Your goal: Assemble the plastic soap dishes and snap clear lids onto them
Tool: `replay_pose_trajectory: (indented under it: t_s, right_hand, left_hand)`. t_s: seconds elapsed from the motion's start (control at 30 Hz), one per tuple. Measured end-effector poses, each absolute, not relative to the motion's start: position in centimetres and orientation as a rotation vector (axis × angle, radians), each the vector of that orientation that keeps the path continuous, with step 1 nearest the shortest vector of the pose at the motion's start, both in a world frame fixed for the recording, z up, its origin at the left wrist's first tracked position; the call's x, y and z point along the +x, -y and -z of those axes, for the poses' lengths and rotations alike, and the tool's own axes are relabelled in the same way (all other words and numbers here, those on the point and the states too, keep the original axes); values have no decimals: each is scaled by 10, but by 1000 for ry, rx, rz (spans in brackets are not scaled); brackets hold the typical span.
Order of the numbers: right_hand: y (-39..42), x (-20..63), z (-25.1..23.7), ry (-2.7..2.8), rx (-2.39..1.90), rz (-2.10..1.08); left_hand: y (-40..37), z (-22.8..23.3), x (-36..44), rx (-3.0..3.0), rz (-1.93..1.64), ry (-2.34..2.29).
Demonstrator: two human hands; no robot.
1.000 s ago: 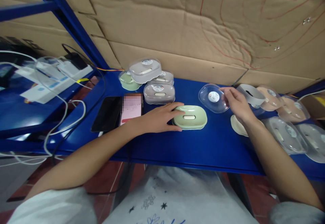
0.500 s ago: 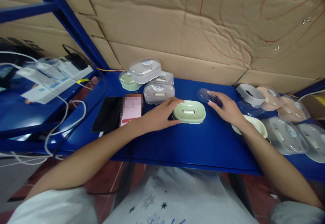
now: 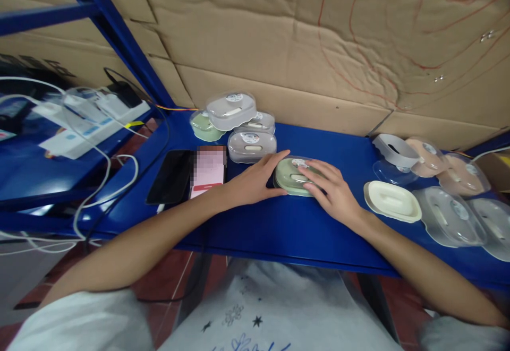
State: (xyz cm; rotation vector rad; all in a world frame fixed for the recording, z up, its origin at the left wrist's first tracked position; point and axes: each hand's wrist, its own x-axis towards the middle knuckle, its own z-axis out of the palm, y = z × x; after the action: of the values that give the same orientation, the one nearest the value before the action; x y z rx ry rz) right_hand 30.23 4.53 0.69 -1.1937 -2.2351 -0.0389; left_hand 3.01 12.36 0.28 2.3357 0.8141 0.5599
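Left hand open, thumb and fingers parted, a person is bracketing the left end of a green dish on a blue table, while the open right hand is laying spread fingers over its clear lid. A cream dish is sitting to the right, beside a lidded grey box.

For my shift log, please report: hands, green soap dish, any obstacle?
Left hand around left end of green soap dish. Right hand on clear lid. Lid over dish, seating unclear. Grey lidded dish just beyond left hand.
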Motion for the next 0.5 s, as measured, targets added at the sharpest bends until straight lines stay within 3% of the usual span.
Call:
replay_pose_trajectory:
  t_s: [0.5]
  right_hand:
    - [-38, 303, -4, 2521, -1231, 410]
  left_hand:
    - [-125, -5, 30, 2426, -571, -753]
